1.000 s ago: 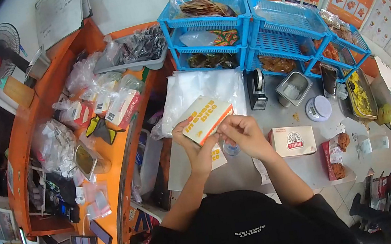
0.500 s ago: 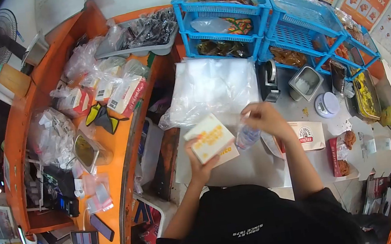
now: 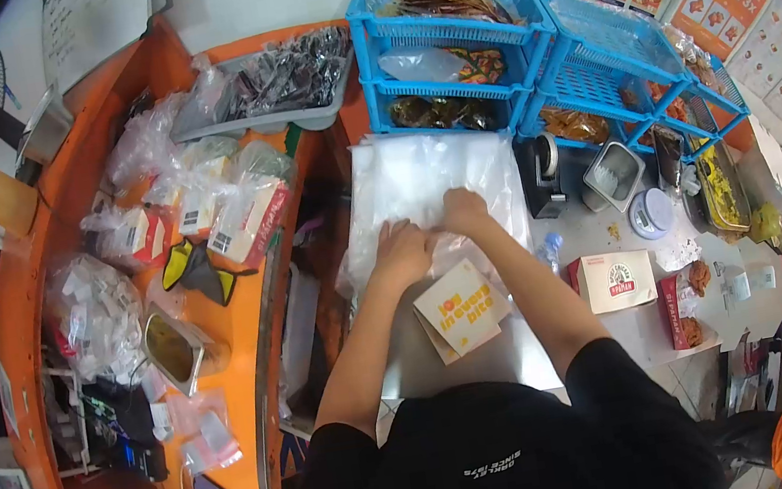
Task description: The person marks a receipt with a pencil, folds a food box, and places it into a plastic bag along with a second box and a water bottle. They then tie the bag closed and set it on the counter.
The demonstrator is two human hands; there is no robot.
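Observation:
Both my hands are at the stack of clear plastic bags (image 3: 381, 180) in the middle of the counter. My left hand (image 3: 403, 252) lies at the stack's near edge, fingers curled in on the plastic. Close on its right, my right hand (image 3: 463, 210) is closed, pinching the plastic of a bag; its fingertips are partly hidden. Just below my hands sits a white box (image 3: 461, 310) with orange lettering, overlapping a second box whose edge shows beneath it. A small clear bottle (image 3: 550, 246) stands right of my right forearm.
Right of me are a printed food box (image 3: 616, 282), a red box with fried chicken (image 3: 688, 306), a round scale (image 3: 651, 214), a metal container (image 3: 614, 173) and a tape dispenser (image 3: 540, 177). Blue basket racks (image 3: 450, 28) stand behind. An orange shelf (image 3: 255, 315) with bagged boxes runs left.
The lettered box has left my left hand and now rests on the counter. My right hand has moved away from the bottle. Both hands have gone forward to the plastic bags.

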